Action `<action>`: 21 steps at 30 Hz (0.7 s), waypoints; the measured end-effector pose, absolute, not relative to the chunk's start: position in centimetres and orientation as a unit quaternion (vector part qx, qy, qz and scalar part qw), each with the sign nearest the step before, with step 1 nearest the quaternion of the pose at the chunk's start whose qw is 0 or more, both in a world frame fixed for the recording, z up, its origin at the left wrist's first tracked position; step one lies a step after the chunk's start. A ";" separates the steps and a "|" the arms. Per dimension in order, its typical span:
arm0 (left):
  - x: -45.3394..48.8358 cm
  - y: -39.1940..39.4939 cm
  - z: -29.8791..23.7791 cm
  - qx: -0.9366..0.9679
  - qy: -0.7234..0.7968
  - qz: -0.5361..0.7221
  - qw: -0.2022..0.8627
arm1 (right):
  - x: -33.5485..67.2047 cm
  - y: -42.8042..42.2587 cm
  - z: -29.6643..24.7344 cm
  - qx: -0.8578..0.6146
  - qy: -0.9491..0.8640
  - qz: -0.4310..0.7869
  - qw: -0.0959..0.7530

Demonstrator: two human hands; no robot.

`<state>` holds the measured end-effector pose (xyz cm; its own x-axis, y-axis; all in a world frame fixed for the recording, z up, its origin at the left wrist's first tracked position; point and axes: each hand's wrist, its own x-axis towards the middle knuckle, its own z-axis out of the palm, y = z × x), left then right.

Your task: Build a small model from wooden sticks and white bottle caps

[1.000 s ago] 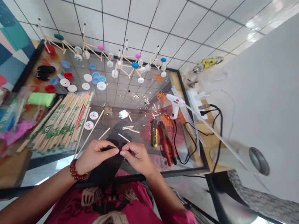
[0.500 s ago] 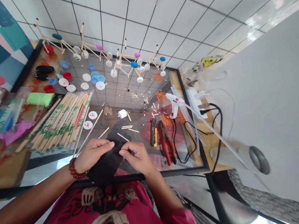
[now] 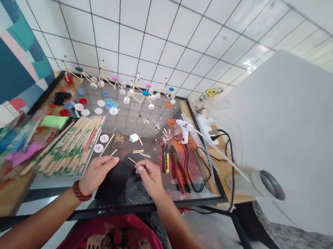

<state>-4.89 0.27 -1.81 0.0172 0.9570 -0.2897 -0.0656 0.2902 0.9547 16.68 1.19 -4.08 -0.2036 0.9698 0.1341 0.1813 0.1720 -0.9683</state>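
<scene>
A thin black sheet [image 3: 112, 183] hangs between my two hands over the near edge of the glass table. My left hand [image 3: 97, 172] pinches its upper left corner between thumb and fingers. At the upper right corner my right hand [image 3: 149, 177] is closed in a pinch. A short wooden stick [image 3: 132, 160] lies close to the right fingertips. Beyond the hands are several more cut sticks [image 3: 138, 151] and a white bottle cap [image 3: 134, 137] standing on its side. Two white printed discs [image 3: 98, 148] lie beside my left hand.
Bundled wooden sticks [image 3: 69, 146] lie at left. Pliers [image 3: 179, 169], a utility knife [image 3: 167, 162] and a white glue gun [image 3: 185, 129] with a black cable are at right. Small stick-and-cap models [image 3: 140, 94] line the back, with loose coloured caps [image 3: 109, 103] at the back left.
My view has tilted up, and the hands have drawn slightly apart. The black sheet's upper edge now shows stretched between them.
</scene>
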 end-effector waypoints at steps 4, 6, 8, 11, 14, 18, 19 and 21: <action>-4.3 0.0 -1.8 0.491 0.530 0.399 0.564 | 16.3 1.0 -3.9 -0.433 -0.682 0.426 0.407; -4.1 0.1 -2.1 0.499 0.517 0.401 0.568 | 16.3 1.1 -4.2 -0.436 -0.681 0.428 0.404; -4.0 0.3 -2.4 0.480 0.505 0.412 0.588 | 16.4 1.3 -4.4 -0.436 -0.674 0.444 0.398; -4.0 0.8 -2.8 0.430 0.490 0.427 0.627 | 16.4 1.3 -4.7 -0.440 -0.665 0.457 0.394; -4.1 1.2 -2.9 0.392 0.478 0.448 0.646 | 16.4 1.2 -5.0 -0.449 -0.660 0.441 0.411; -3.9 1.3 -2.6 0.374 0.474 0.471 0.643 | 16.3 1.1 -5.1 -0.437 -0.647 0.452 0.431; -3.8 1.2 -2.6 0.381 0.476 0.474 0.635 | 16.3 1.1 -5.1 -0.431 -0.648 0.460 0.429; -3.7 1.1 -2.6 0.404 0.483 0.482 0.609 | 16.2 1.0 -5.2 -0.420 -0.654 0.471 0.416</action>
<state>-3.66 1.11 -2.63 0.0688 0.9777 -0.1983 -0.1982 0.2082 0.9578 16.22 1.01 -5.17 -0.3006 0.9421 0.1487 0.1572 0.2027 -0.9665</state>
